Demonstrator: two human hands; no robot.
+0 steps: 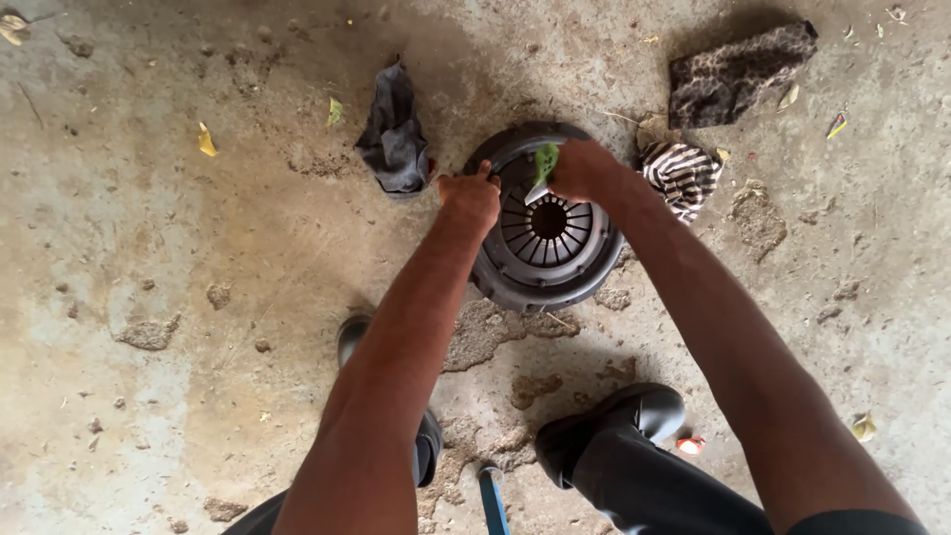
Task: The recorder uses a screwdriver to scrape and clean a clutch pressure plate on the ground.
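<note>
Left hand (470,198) grips the clutch plate (547,220) rim at nine o'clock; right hand (582,168) — closed, apparently — pinches a green-white scrap (543,170) at twelve.

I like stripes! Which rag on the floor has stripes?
The striped rag beside the right hand; the dark grey rag is plain, the far one spotted.

Both arms outstretched, hands (471,198) clenched
</note>
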